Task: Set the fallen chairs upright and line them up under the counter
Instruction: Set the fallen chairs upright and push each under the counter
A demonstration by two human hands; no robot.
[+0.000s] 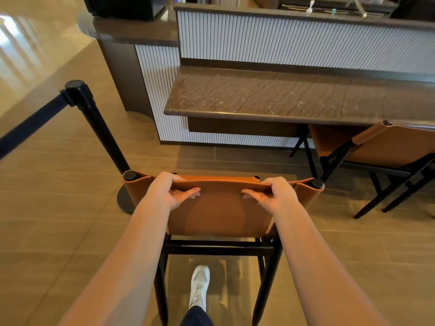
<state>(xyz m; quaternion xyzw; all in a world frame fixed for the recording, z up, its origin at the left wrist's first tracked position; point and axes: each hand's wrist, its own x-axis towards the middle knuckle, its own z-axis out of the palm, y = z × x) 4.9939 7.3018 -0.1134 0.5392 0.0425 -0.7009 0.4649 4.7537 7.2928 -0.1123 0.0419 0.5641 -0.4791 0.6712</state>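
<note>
Hands [169, 189] grip upright chair [219, 212]; counter [282, 97] beyond.

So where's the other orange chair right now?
The other chair stands at far right of the head view, partly under the counter, beside the held chair.

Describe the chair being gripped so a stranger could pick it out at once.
Find the long brown stone counter; on the floor before its left end, beside the black barrier post, stands a tan chair with black legs. Unlike the matching chair partly under the counter at right, it stands clear, with left hand and right hand gripping its backrest top.
</note>
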